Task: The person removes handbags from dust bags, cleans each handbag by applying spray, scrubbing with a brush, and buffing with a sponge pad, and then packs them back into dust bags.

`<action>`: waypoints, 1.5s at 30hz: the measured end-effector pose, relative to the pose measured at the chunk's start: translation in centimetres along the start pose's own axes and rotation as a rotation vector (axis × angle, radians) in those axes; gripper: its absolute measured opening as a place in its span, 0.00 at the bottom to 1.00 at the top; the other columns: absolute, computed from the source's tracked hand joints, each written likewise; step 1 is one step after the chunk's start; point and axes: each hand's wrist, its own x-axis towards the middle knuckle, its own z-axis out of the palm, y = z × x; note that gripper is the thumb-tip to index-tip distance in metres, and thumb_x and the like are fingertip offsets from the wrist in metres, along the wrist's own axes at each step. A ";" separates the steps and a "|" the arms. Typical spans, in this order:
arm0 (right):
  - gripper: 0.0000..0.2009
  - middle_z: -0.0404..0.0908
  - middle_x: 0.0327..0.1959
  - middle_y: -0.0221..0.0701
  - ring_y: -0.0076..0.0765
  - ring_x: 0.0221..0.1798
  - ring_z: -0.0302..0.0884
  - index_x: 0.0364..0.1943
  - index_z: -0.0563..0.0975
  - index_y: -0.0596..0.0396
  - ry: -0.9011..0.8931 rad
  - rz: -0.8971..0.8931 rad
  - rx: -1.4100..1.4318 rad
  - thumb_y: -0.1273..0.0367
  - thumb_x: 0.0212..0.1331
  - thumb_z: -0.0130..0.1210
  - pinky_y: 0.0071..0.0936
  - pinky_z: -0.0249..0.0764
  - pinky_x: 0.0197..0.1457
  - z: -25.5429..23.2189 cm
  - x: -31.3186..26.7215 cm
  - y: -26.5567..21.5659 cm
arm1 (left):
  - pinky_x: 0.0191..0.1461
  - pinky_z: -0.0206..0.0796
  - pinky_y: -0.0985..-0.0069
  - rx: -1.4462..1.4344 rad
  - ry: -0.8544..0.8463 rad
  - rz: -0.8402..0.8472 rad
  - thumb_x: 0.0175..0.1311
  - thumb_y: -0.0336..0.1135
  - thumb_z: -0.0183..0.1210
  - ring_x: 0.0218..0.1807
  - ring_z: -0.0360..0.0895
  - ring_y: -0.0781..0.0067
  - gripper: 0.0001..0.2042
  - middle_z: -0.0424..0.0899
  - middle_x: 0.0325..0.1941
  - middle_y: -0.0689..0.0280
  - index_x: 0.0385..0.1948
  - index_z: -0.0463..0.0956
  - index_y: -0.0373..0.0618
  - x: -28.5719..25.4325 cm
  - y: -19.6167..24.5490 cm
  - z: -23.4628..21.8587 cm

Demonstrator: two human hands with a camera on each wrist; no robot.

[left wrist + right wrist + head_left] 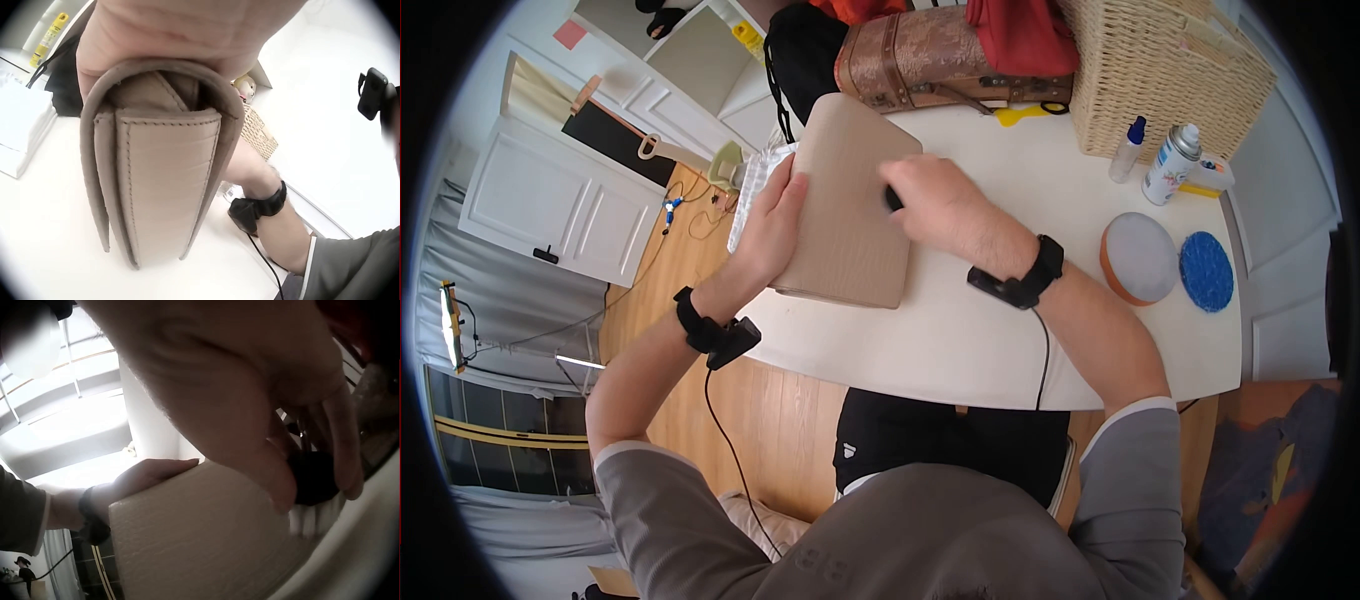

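A beige flap handbag (850, 215) stands over the white table, its stitched side gusset (169, 181) facing the left wrist camera. My left hand (770, 230) grips its folded top edge, thumb on the near side; the other fingers are partly hidden behind the bag. At the opposite part of the broad face, my right hand (945, 205) pinches a small black-handled brush (314, 479) between thumb and fingers. Pale bristles (305, 524) point down at the bag's surface. From the head camera, most of the brush is covered by the right hand.
On the table's (960, 350) right side are a spray can (1170, 165), a clear bottle with a blue cap (1128, 152), a round white-and-orange pad (1140, 258) and a blue disc (1206, 272). A wicker basket (1150, 80) and a brown patterned case (920, 60) stand behind.
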 end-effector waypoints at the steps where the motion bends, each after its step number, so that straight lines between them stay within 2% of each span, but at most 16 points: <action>1: 0.15 0.83 0.46 0.46 0.57 0.51 0.85 0.47 0.80 0.59 0.007 -0.125 0.080 0.76 0.56 0.69 0.48 0.81 0.56 0.0 -0.1 -1.1 | 0.78 0.59 0.70 0.017 -0.003 -0.001 0.87 0.46 0.43 0.74 0.69 0.66 0.28 0.73 0.74 0.54 0.78 0.59 0.35 0.2 -0.1 0.1; 2: 0.15 0.83 0.46 0.46 0.57 0.51 0.85 0.47 0.80 0.59 0.003 -0.124 0.082 0.76 0.56 0.69 0.48 0.81 0.56 -0.3 -0.3 -2.3 | 0.78 0.59 0.70 0.016 -0.004 -0.005 0.87 0.46 0.43 0.74 0.69 0.66 0.28 0.73 0.74 0.54 0.78 0.59 0.35 0.5 -0.3 0.1; 4: 0.16 0.83 0.46 0.45 0.58 0.50 0.85 0.48 0.78 0.59 0.283 -0.327 0.552 0.76 0.56 0.69 0.47 0.81 0.55 -0.8 -0.8 -4.4 | 0.80 0.56 0.70 -0.101 -0.050 0.032 0.87 0.52 0.40 0.77 0.67 0.65 0.31 0.71 0.76 0.53 0.79 0.58 0.35 0.8 -0.7 -0.1; 9: 0.14 0.84 0.45 0.46 0.62 0.44 0.86 0.46 0.77 0.60 0.351 -0.243 0.316 0.78 0.57 0.67 0.47 0.83 0.49 0.6 -0.4 -1.7 | 0.83 0.51 0.70 -0.052 -0.079 0.036 0.87 0.58 0.36 0.80 0.63 0.63 0.36 0.68 0.79 0.52 0.79 0.57 0.33 0.2 1.1 0.4; 12: 0.13 0.85 0.44 0.47 0.62 0.46 0.86 0.44 0.78 0.61 0.130 -0.067 0.065 0.77 0.56 0.68 0.49 0.83 0.50 0.3 -0.7 0.0 | 0.84 0.49 0.70 -0.023 -0.066 -0.041 0.87 0.59 0.35 0.81 0.61 0.62 0.37 0.67 0.80 0.51 0.79 0.56 0.32 0.9 0.4 0.1; 14: 0.13 0.86 0.44 0.47 0.61 0.50 0.85 0.45 0.80 0.62 -0.224 0.123 -0.110 0.76 0.55 0.67 0.50 0.82 0.54 -0.3 -0.7 -0.1 | 0.84 0.49 0.70 -0.007 -0.071 -0.065 0.87 0.59 0.35 0.82 0.61 0.62 0.37 0.66 0.80 0.51 0.79 0.56 0.32 1.6 -0.3 -0.1; 18: 0.13 0.86 0.44 0.47 0.60 0.50 0.85 0.45 0.80 0.61 -0.330 -0.029 -0.040 0.75 0.56 0.67 0.49 0.82 0.54 -0.8 -0.9 -2.3 | 0.80 0.56 0.71 -0.091 -0.101 -0.087 0.86 0.62 0.34 0.76 0.68 0.67 0.36 0.72 0.75 0.56 0.79 0.60 0.38 1.8 -0.2 0.2; 20: 0.13 0.86 0.44 0.47 0.60 0.47 0.86 0.45 0.81 0.60 0.160 -0.316 0.287 0.76 0.56 0.67 0.48 0.83 0.51 0.1 -1.3 -3.5 | 0.77 0.59 0.72 -0.158 -0.130 -0.087 0.85 0.63 0.33 0.72 0.71 0.72 0.36 0.76 0.72 0.60 0.79 0.62 0.41 1.4 0.7 0.4; 24: 0.13 0.86 0.44 0.47 0.60 0.47 0.86 0.45 0.81 0.60 0.401 -0.379 0.531 0.76 0.55 0.67 0.46 0.83 0.51 -1.0 -1.0 -3.8 | 0.79 0.58 0.72 -0.282 -0.170 -0.169 0.83 0.67 0.31 0.75 0.70 0.71 0.41 0.73 0.75 0.61 0.80 0.58 0.38 0.9 2.7 0.8; 27: 0.13 0.86 0.44 0.48 0.60 0.47 0.86 0.45 0.81 0.60 0.147 -0.240 0.204 0.76 0.55 0.67 0.46 0.83 0.50 -0.2 -1.3 -1.8 | 0.80 0.57 0.72 -0.212 -0.098 -0.223 0.83 0.67 0.31 0.75 0.70 0.71 0.41 0.72 0.76 0.59 0.80 0.57 0.37 0.6 3.2 1.0; 29: 0.12 0.86 0.44 0.48 0.60 0.47 0.86 0.44 0.81 0.60 -0.271 0.001 -0.068 0.76 0.55 0.67 0.45 0.83 0.49 -0.3 -1.5 -1.6 | 0.80 0.57 0.73 -0.193 -0.122 -0.223 0.83 0.68 0.33 0.75 0.70 0.70 0.42 0.72 0.77 0.57 0.81 0.56 0.38 0.9 2.6 0.7; 33: 0.12 0.85 0.43 0.48 0.61 0.45 0.86 0.44 0.80 0.60 -0.170 -0.089 0.023 0.76 0.55 0.66 0.46 0.83 0.49 -0.2 -2.3 -3.8 | 0.80 0.57 0.72 -0.222 -0.183 -0.190 0.82 0.70 0.34 0.76 0.69 0.68 0.43 0.71 0.77 0.55 0.81 0.55 0.37 1.3 2.2 0.6; 35: 0.13 0.84 0.42 0.49 0.62 0.44 0.85 0.44 0.80 0.60 0.271 -0.346 0.318 0.76 0.54 0.67 0.47 0.83 0.48 -0.5 -2.6 -5.4 | 0.81 0.57 0.71 -0.291 -0.242 -0.179 0.82 0.70 0.34 0.76 0.69 0.68 0.43 0.72 0.77 0.55 0.81 0.56 0.38 1.1 2.9 0.7; 39: 0.12 0.85 0.43 0.50 0.60 0.52 0.84 0.44 0.81 0.62 0.266 -0.279 0.559 0.76 0.56 0.68 0.51 0.79 0.59 -1.0 -2.4 -5.7 | 0.81 0.57 0.71 -0.301 -0.144 -0.240 0.83 0.67 0.34 0.76 0.70 0.69 0.41 0.73 0.76 0.55 0.80 0.58 0.37 0.6 4.1 0.9; 41: 0.14 0.85 0.38 0.49 0.60 0.43 0.86 0.44 0.81 0.62 0.142 -0.295 0.289 0.78 0.53 0.67 0.46 0.83 0.46 -0.5 -2.6 -4.7 | 0.79 0.58 0.72 -0.338 -0.178 -0.206 0.84 0.65 0.35 0.74 0.71 0.71 0.38 0.75 0.75 0.58 0.78 0.62 0.39 0.8 3.4 0.9; 45: 0.10 0.86 0.33 0.51 0.62 0.41 0.87 0.39 0.82 0.66 -0.231 -0.204 0.047 0.80 0.52 0.65 0.47 0.84 0.44 -0.6 -4.3 -4.2 | 0.78 0.59 0.73 -0.232 -0.142 -0.245 0.84 0.65 0.36 0.72 0.72 0.72 0.37 0.76 0.74 0.60 0.77 0.65 0.42 1.5 1.0 0.1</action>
